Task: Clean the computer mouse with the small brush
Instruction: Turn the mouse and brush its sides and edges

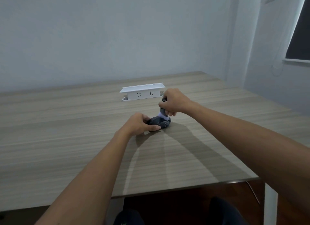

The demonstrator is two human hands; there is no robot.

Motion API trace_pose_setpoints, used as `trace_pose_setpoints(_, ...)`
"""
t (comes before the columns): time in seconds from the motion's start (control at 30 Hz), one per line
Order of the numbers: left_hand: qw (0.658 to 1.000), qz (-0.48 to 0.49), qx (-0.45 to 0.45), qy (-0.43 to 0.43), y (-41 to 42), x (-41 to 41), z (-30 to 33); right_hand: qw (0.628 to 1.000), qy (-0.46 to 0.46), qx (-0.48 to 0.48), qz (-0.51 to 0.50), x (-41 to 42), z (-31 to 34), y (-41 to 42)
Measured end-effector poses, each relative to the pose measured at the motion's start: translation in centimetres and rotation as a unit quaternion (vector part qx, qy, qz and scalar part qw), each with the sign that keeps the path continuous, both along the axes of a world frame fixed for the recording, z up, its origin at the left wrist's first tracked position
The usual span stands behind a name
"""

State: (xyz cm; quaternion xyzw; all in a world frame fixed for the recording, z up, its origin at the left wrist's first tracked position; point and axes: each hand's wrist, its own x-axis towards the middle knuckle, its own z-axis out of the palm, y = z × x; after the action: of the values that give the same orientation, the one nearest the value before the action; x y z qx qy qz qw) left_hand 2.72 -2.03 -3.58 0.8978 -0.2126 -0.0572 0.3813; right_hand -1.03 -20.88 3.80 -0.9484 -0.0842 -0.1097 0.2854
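A dark grey computer mouse (pixel 161 121) lies on the wooden table (pixel 67 141), near its middle. My left hand (pixel 140 123) grips the mouse's near left side, thumb along its front edge. My right hand (pixel 173 101) is closed around a small brush (pixel 162 113) with a dark handle, held almost upright. The brush's pale bristles touch the top of the mouse at its far right end. Most of the handle is hidden inside my fist; only its dark top end shows above my fingers.
A white pop-up socket box (pixel 142 93) stands on the table just behind the mouse and my right hand. The table's near edge and a white leg (pixel 270 204) are at the lower right. A wall runs behind the table, with a window at the far right.
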Motion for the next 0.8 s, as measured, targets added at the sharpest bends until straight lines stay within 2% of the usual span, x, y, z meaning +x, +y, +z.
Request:
trace_pose_setpoints(0.17, 1.0, 0.001, -0.008, 0.014, 0.2, -0.4, 0.3, 0.999, 0.026, 0.024, 0.03, -0.4, 0.2, 1.2)
trace_pose_setpoints(0.4, 1.0, 0.0, 0.002, -0.004, 0.0, -0.3, 0.0, 0.998, 0.018, -0.059, -0.023, -0.7, -0.8, -2.3)
trace_pose_setpoints(0.63, 1.0, 0.002, 0.004, 0.0, 0.1, -0.3, 0.2, 0.999, 0.023, 0.026, 0.034, -0.6, -0.1, 0.4)
trace_pose_setpoints(0.8, 1.0, 0.005, -0.006, 0.003, 0.1, -0.2, -0.1, 0.999, 0.04, -0.009, 0.012, -0.5, 0.0, -1.1)
